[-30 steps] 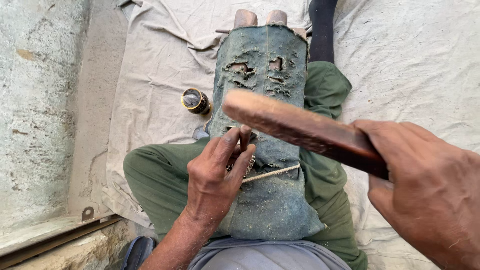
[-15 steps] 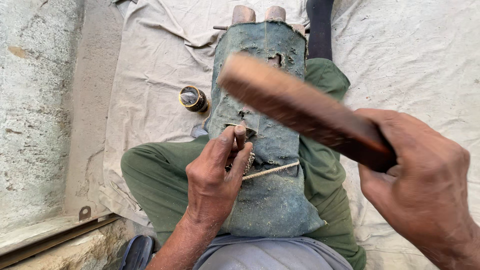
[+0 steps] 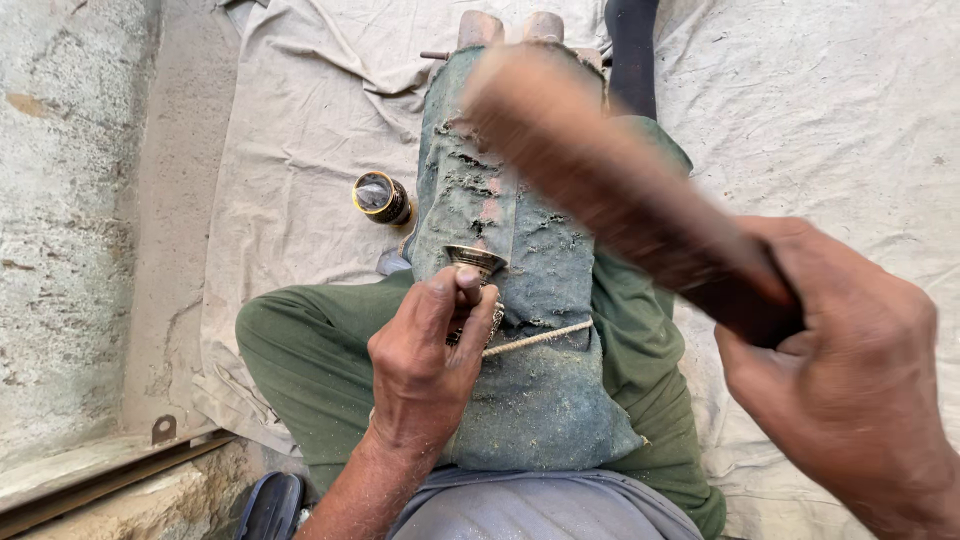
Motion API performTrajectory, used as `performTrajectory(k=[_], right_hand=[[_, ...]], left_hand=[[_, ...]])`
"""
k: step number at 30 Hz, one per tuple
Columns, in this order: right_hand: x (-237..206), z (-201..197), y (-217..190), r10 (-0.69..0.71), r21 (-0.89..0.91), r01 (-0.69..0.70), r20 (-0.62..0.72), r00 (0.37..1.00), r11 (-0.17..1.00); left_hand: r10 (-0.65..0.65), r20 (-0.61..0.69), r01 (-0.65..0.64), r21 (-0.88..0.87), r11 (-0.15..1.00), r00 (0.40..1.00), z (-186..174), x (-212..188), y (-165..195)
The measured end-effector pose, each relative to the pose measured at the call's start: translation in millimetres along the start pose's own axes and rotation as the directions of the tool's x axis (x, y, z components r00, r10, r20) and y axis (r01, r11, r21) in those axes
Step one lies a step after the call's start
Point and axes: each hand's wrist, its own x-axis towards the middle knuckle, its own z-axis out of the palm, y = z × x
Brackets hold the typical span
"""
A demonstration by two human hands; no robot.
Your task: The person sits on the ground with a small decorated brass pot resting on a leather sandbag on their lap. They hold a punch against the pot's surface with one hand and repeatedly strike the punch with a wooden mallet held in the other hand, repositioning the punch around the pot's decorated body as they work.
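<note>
Both hands are closed on tools: the left hand (image 3: 425, 355) pinches a small metal punch (image 3: 473, 262) upright against the worn blue cloth (image 3: 520, 300) over the person's lap — the right hand (image 3: 850, 380) grips a blurred wooden mallet (image 3: 610, 180) raised above it. Nearby on the pale sheet (image 3: 290, 200) stands a small round tin (image 3: 380, 197).

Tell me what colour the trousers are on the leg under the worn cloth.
The trousers are dark olive green, seen best in the head view, beside the left hand.
</note>
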Motion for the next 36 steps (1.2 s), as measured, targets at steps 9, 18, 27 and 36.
performTrajectory(k=[9,18,27,36], right_hand=[[-0.4,1.6,-6.9,-0.063,-0.17,0.08,0.104,0.993,0.982],[0.2,-1.6,-6.7,-0.062,0.012,0.061,0.058,0.996,0.998],[2.7,-1.5,-7.8,0.026,0.175,-0.036,0.06,0.998,0.984],[0.3,-1.0,-7.1,0.027,0.068,-0.029,0.034,0.999,0.997]], left_hand=[[-0.03,-0.056,0.028,-0.031,0.999,0.998,5.3,-4.1,-4.6],[-0.05,-0.076,0.046,-0.063,0.997,0.996,8.1,-5.6,-7.3],[-0.03,-0.07,0.026,-0.054,0.998,0.997,7.2,-4.4,-8.8],[-0.048,-0.087,0.041,-0.086,0.996,0.995,7.4,-2.4,-6.9]])
